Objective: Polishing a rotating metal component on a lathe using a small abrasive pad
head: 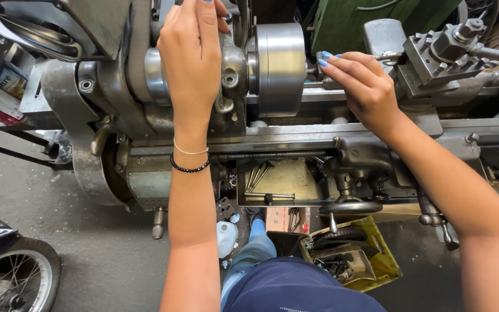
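Looking down on a metal lathe, head view. Left hand point(190, 55), upper centre of frame, rests on the headstock point(226, 81), fingers reaching over the top; cannot tell whether its grip holds anything. Right hand point(360, 86), right of centre, has its grip narrowed to a fingertip pinch on a small workpiece point(321, 68) just right of the chuck point(279, 68). Tool post point(434, 55) sits upper right. Risk, judged: if the spindle turns, fingers beside the chuck or the wrist bracelets point(190, 162) could get caught.
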